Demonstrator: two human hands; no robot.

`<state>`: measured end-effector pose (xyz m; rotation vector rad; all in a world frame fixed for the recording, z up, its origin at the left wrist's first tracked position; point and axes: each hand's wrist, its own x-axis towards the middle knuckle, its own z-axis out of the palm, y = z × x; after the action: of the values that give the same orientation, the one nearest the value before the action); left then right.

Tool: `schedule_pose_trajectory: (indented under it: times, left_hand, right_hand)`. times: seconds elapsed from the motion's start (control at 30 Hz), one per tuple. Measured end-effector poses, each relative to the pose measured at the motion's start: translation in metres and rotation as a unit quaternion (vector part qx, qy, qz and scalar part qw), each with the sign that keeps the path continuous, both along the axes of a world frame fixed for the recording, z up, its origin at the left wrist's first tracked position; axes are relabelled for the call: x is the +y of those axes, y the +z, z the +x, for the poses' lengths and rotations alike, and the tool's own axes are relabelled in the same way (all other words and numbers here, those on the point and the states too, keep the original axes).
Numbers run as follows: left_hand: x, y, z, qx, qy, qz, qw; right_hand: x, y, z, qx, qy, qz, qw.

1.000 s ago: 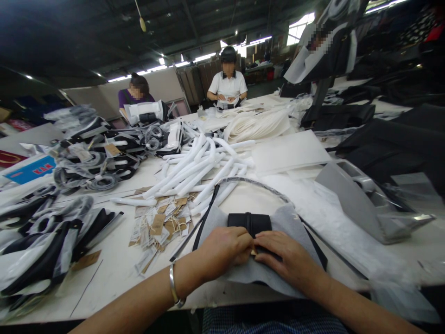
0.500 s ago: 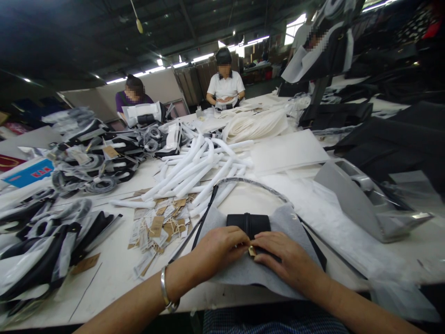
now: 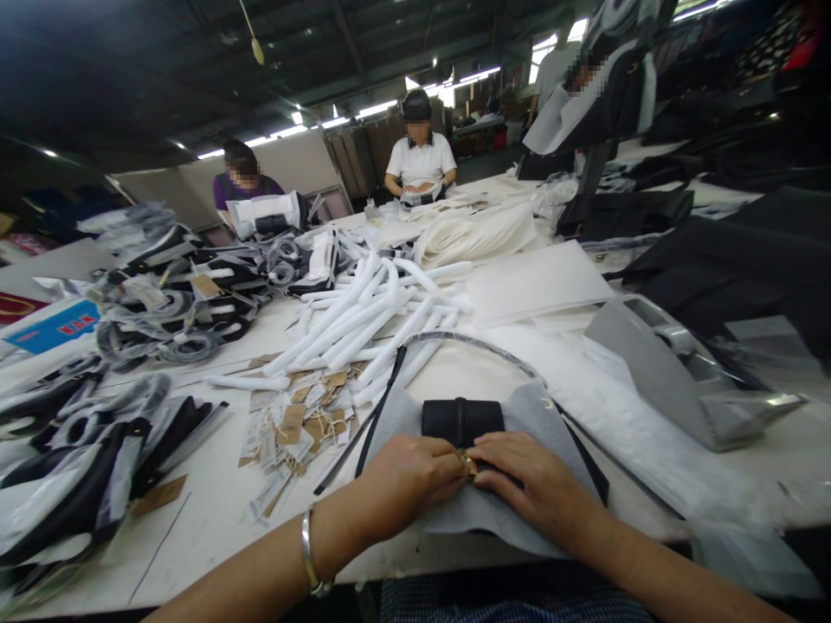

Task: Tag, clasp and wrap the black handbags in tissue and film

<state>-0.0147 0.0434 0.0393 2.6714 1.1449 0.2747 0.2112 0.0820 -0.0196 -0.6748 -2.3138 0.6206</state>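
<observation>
A black bag lies at the table's front edge, with pale grey tissue paper spread over it and a wrapped handle arching behind. At the lower edge of its flap is a small gold clasp. My left hand is closed, its fingertips pinching the clasp from the left. My right hand rests on the bag and paper from the right, thumb and fingers apart around the clasp, fingertips touching beside it. Part of the flap is hidden under my hands.
White foam tubes and a heap of tags lie ahead and left. Wrapped black bags fill the left side. Plastic film and a grey stand are at the right. Two people work across the table.
My left hand has shifted slightly and its fingers now cover more of the gold clasp. My right hand has barely moved. The person at the far left has lowered their head.
</observation>
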Motion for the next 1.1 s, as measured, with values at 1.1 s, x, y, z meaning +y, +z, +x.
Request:
schedule_pose_trajectory:
  times: [1.1]
  left_hand:
    - [-0.001,0.000,0.017,0.098,0.017,0.043,0.994]
  right_hand:
    - [0.001,-0.002,0.002,-0.012,0.004,-0.023,1.000]
